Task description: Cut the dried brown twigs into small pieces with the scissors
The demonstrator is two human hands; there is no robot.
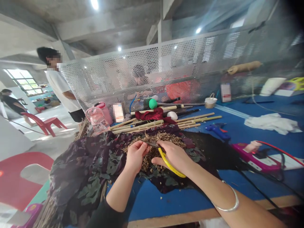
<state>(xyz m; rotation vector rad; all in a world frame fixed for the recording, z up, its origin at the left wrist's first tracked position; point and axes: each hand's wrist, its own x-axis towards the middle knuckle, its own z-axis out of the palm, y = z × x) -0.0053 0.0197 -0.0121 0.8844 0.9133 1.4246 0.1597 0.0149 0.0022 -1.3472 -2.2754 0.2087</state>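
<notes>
My right hand (174,155) is closed around yellow-handled scissors (169,163). Their dark blades (150,143) point left toward the fingers of my left hand (136,155). Thumb and forefinger of that hand are pinched together at the blade tips; whatever is between them is too small to name. Both hands are over a heap of dried brown plant bits (163,136), which lies on a dark, leaf-patterned cloth (95,167). The cloth is spread across the blue table (140,202) and hangs over its left side.
Wooden sticks (201,119), a green ball (153,104) and a pink bottle (97,118) stand or lie behind the heap. To the right are a blue glue gun (218,131), a magenta power strip (256,158) with cables, and white gloves (273,123). A perforated screen (114,76) runs behind; people are beyond.
</notes>
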